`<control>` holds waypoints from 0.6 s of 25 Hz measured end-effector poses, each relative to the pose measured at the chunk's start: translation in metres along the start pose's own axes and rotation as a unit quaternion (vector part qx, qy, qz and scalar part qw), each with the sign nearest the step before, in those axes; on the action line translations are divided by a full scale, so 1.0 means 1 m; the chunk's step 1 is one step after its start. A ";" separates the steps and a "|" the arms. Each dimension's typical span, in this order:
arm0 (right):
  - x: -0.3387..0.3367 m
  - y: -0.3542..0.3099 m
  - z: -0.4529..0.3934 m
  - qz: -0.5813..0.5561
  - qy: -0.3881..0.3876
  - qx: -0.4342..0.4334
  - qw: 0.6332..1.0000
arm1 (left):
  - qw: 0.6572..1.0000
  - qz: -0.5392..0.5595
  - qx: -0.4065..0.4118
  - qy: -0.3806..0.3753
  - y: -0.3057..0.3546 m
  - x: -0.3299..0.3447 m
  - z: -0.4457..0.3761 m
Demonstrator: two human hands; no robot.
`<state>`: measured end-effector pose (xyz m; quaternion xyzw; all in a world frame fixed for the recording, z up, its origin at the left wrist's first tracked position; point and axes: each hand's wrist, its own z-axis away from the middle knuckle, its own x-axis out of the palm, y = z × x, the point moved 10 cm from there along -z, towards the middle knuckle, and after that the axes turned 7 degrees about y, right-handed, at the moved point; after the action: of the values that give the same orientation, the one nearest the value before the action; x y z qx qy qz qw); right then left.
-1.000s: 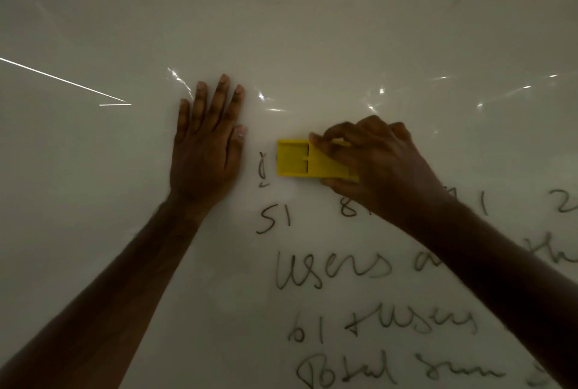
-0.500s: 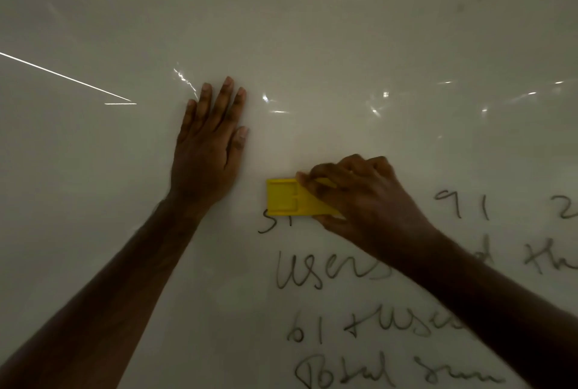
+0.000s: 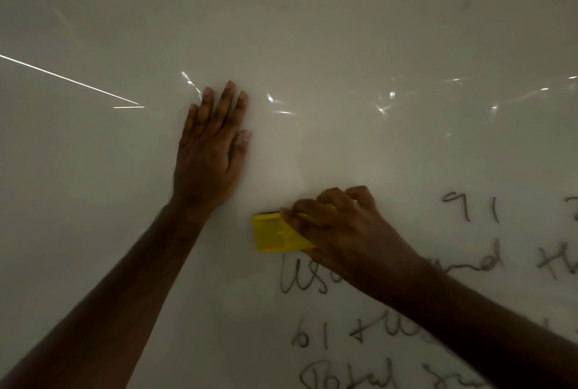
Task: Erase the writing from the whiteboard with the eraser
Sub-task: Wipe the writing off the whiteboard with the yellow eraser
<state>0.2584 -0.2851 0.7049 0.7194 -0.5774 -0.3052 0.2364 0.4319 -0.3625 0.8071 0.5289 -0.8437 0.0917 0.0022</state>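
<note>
A white whiteboard (image 3: 312, 29) fills the whole view. My right hand (image 3: 341, 229) grips a yellow eraser (image 3: 272, 233) and presses it against the board just above a line of black handwriting (image 3: 300, 279). More handwriting runs below and to the right, including the digits "91" (image 3: 469, 208). My left hand (image 3: 212, 151) lies flat on the board with straight fingers, up and to the left of the eraser. My right forearm hides part of the written lines.
The board's upper half and left side carry no writing, only bright light reflections (image 3: 68, 79). Faint smudges show at the top right (image 3: 469, 0).
My right hand has slid the eraser downward over the board. The "51" and "8" marks that were visible earlier are gone. My left hand has stayed flat in place.
</note>
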 end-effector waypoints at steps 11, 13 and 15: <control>0.003 0.012 -0.025 -0.007 0.024 0.039 0.999 | 1.000 -0.013 -0.003 -0.004 0.000 0.001 0.000; 0.011 -0.021 -0.010 -0.019 0.012 -0.003 1.000 | 1.000 -0.012 0.000 -0.006 0.000 0.000 0.000; 0.008 -0.024 0.005 -0.024 -0.001 -0.032 0.999 | 1.000 -0.013 0.001 -0.006 -0.001 0.000 0.001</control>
<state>0.2723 -0.2877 0.6835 0.7250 -0.5498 -0.3297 0.2518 0.4328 -0.3628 0.8061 0.5403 -0.8368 0.0892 -0.0023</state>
